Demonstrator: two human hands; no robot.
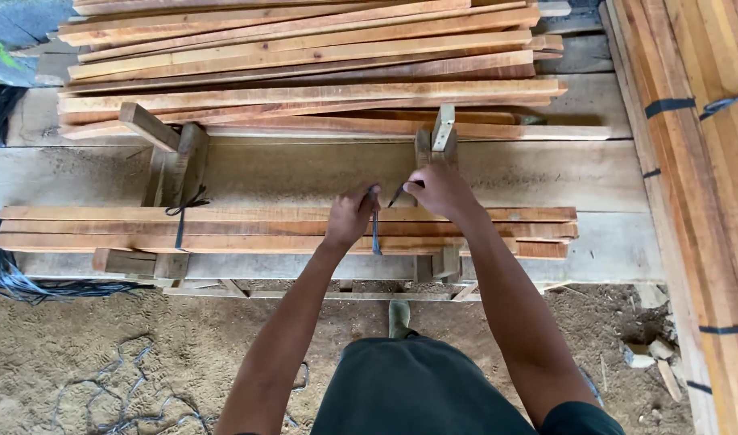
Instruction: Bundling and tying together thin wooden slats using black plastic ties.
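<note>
Head view: a low bundle of slats (224,228) is seen lying lengthwise across a plank bench (304,171), held between pairs of upright wooden pegs. A dark strap (375,229) is wrapped over the bundle near its right end, just in front of the right pegs (441,137). The left hand (351,216) is closed on the strap where it crosses the top of the slats, thumb and fingers pinched around it. The right hand (440,190) is closed too, knuckles up, gripping the strap's free end just beside the left hand — the two ends are drawn apart between them. Further left, a second strap (183,211) is already knotted around the bundle beside the left pegs (171,153). Behind the bench, a larger loose pile of slats (304,56) is stacked. At the right edge, strapped bundles (699,161) are laid running away from the camera. Below, sandy ground (143,354) and a boot toe (398,319) are visible.
</note>
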